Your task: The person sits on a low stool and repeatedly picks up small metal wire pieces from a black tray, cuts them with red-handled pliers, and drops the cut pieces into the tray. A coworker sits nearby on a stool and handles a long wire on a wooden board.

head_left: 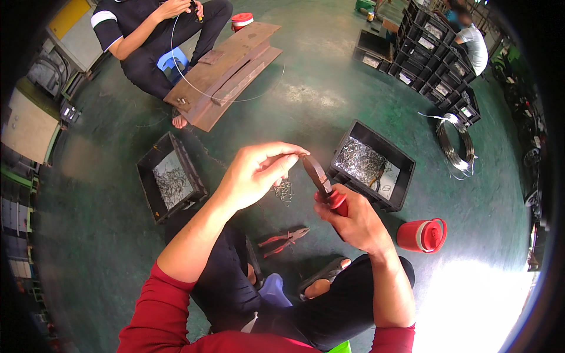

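Observation:
My right hand [360,222] is closed around the red handles of a pair of pliers [318,176], whose dark jaws point up and to the left. At the jaw tips, my left hand [252,175] has thumb and forefinger pinched together. What they hold, if anything, is too small to make out. Below the left fingers, small bent wire pieces [285,192] lie in a loose pile on the green floor. A second pair of red-handled pliers [286,240] rests on the floor between my feet.
Black crates with small wire pieces stand left [149,187] and right [405,187]. A red lidded jug [421,236] sits by my right knee. Beyond are a wire coil [454,144], stacked black crates [425,50], a rusty steel beam [226,67] and a seated person [144,41] handling wire.

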A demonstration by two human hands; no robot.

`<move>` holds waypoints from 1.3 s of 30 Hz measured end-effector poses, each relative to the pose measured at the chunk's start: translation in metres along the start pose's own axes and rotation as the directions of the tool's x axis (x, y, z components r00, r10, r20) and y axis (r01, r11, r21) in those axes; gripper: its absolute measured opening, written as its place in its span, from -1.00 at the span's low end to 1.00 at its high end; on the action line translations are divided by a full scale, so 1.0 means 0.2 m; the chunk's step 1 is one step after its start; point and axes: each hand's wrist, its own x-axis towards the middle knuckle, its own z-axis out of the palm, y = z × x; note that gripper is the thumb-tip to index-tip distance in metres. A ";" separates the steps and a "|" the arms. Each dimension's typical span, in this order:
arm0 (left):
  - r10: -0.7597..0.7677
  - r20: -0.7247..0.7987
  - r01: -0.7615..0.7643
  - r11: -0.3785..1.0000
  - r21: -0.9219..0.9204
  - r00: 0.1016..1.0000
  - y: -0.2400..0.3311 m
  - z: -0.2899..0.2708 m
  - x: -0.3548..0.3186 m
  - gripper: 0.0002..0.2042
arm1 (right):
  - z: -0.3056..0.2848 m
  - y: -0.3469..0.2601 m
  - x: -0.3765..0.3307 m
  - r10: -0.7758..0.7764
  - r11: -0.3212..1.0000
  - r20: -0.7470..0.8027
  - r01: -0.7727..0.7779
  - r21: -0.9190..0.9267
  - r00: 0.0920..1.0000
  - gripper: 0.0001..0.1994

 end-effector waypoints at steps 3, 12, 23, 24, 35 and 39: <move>-0.023 0.065 0.027 0.998 -0.053 0.998 0.00 0.00 -0.01 -0.76 | 0.00 0.00 0.01 -0.029 0.999 -0.027 0.028 -0.033 0.999 -0.73; -0.020 0.093 0.024 0.999 -0.042 0.995 0.04 0.06 -0.05 -0.72 | 0.03 0.05 0.03 -0.109 0.987 -0.142 0.090 -0.130 0.984 -0.77; 0.063 -0.058 -0.057 0.993 0.100 0.996 0.01 0.14 -0.06 -0.75 | 0.08 0.14 0.11 -0.171 0.971 -0.265 0.117 -0.207 0.949 -0.81; 0.055 -0.073 -0.047 0.993 0.107 0.996 0.01 0.15 -0.06 -0.75 | 0.08 0.15 0.11 -0.170 0.969 -0.275 0.110 -0.220 0.946 -0.82; 0.052 -0.148 -0.037 0.994 0.102 0.988 0.02 0.20 -0.08 -0.74 | 0.12 0.20 0.15 -0.297 0.919 -0.414 0.138 -0.370 0.861 -0.83; 0.043 -0.161 -0.031 0.997 0.074 0.986 0.02 0.22 -0.09 -0.74 | 0.13 0.21 0.17 -0.349 0.906 -0.453 0.172 -0.386 0.820 -0.84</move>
